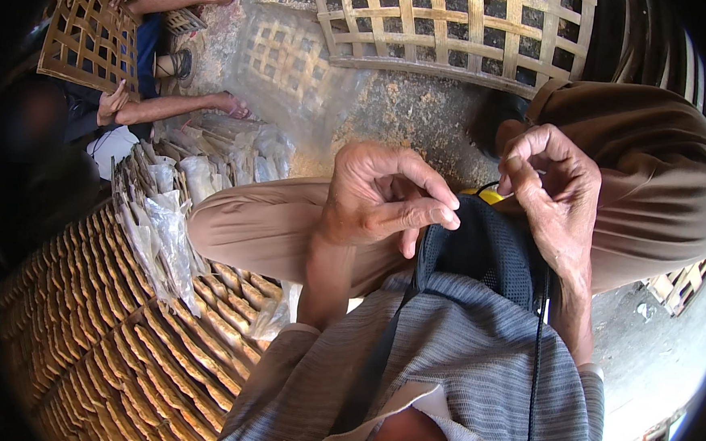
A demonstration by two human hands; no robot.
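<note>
My left hand (387, 194) is raised over my lap, its thumb and index fingertips pinched together. Whatever it may hold is too small to make out. To its right, my right hand (555, 196) is also curled in a pinch. A tiny pale bit shows at its fingers, too small to name. Between and below both hands hangs a black mesh pouch (481, 248) on dark straps, lying against my grey shirt (475, 333). A bit of something yellow (488, 196) peeks out behind the pouch's upper edge, with a thin dark loop beside it.
A large woven bamboo tray (454, 29) stands ahead. Rows of long brown pieces (135, 353) spread at the left, with plastic-wrapped bundles (171, 225) at their edge. At the far left another person holds a woven bamboo panel (94, 31). Crumbs litter the floor (400, 110).
</note>
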